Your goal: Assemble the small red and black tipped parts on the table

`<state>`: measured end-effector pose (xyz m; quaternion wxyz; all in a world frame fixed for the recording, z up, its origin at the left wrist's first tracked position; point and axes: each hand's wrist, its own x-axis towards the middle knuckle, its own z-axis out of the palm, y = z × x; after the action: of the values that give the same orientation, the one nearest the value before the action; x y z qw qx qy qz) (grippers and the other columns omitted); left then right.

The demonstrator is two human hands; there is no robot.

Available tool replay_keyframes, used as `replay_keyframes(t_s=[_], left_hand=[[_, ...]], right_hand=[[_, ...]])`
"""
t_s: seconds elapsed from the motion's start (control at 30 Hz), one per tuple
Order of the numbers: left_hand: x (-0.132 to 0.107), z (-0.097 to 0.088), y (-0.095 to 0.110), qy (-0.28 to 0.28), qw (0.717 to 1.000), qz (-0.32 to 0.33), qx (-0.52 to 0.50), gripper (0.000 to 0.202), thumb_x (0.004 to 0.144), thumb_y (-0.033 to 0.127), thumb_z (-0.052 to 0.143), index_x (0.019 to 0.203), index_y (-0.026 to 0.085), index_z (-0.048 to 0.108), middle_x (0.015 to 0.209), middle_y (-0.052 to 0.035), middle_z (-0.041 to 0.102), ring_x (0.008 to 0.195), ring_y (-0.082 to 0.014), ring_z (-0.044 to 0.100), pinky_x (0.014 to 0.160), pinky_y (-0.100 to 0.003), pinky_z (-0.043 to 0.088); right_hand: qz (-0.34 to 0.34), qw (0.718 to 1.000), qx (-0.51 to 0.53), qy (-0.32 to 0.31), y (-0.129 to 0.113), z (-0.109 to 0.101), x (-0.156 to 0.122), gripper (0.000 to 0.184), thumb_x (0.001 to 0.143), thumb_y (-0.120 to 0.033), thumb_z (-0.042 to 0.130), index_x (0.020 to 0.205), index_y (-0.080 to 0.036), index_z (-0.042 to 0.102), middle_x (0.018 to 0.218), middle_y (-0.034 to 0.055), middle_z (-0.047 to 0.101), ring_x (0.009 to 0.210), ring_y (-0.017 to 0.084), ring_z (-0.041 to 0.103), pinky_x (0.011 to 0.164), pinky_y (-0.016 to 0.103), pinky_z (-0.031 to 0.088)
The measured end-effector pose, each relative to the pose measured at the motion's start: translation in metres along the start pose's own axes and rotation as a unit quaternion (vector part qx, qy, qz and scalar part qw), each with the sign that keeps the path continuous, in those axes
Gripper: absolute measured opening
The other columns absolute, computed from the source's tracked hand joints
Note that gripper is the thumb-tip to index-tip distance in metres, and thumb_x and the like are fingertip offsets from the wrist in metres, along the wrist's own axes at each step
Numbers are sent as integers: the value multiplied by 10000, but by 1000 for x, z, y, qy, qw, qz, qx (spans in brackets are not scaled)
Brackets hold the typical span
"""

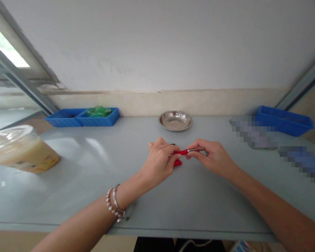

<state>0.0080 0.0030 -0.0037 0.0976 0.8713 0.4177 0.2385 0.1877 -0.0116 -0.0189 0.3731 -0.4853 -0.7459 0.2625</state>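
Observation:
Over the middle of the table, a slim red pen (pixel 183 152) lies level between both my hands. Its red barrel is pinched by my left hand (pixel 160 157), whose fingers are closed. The silvery end of the pen is between the thumb and fingers of my right hand (pixel 212 154), also closed. Just below my left fingertips another red piece (pixel 177 162) pokes out; whether the left hand holds it or it lies on the table, I cannot tell. A small dark tip shows above the left fingers. A shiny metal dish (pixel 175 121) stands beyond the hands.
Against the wall at left sit two blue trays, one holding green pieces (pixel 99 111). A lidded plastic cup of yellowish drink (pixel 23 150) stands at the left. At the far right is a blue bin (pixel 285 120), with two blurred-out flat items near it on the grey table (pixel 94 189).

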Motion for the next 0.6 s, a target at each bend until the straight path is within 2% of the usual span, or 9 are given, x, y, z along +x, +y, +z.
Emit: replay_keyframes(t_s=[0.2, 0.3, 0.37, 0.47, 0.6], left_hand=[[-2, 1, 0, 19, 999, 25, 22, 159, 799, 275, 469, 856, 208, 601, 751, -2, 620, 780, -130, 424, 649, -268, 227], [-2, 1, -1, 29, 999, 25, 30, 164, 805, 278, 461, 873, 211, 594, 743, -2, 618, 783, -131, 421, 637, -266, 212], [-2, 1, -1, 38, 998, 26, 34, 169, 810, 278, 453, 881, 213, 591, 738, -1, 618, 784, -131, 420, 635, -267, 208], [-2, 2, -2, 40, 998, 33, 41, 168, 814, 282, 447, 875, 212, 587, 758, 8, 621, 784, -126, 416, 640, -272, 207], [-3, 2, -1, 32, 997, 46, 50, 164, 812, 289, 451, 862, 207, 584, 782, 11, 624, 784, -127, 413, 653, -280, 210]], right_hand=[[-11, 993, -119, 0, -2, -1, 1, 394, 822, -446, 352, 738, -137, 583, 639, 12, 574, 553, 52, 468, 546, 168, 339], [-21, 991, -129, 9, -1, -3, 1, 371, 783, -477, 418, 918, -162, 558, 718, 9, 579, 617, 61, 491, 572, 167, 345], [-39, 992, -118, 17, 0, -4, 2, 349, 767, -451, 464, 965, -173, 537, 749, 6, 579, 641, 60, 498, 591, 163, 353], [-61, 990, -128, 17, 1, -4, 2, 288, 800, -411, 427, 825, -158, 563, 701, 7, 562, 628, 57, 476, 599, 166, 346], [-48, 984, -172, -5, 1, -4, 1, 390, 834, -424, 337, 675, -134, 544, 619, 15, 514, 591, 63, 428, 575, 182, 317]])
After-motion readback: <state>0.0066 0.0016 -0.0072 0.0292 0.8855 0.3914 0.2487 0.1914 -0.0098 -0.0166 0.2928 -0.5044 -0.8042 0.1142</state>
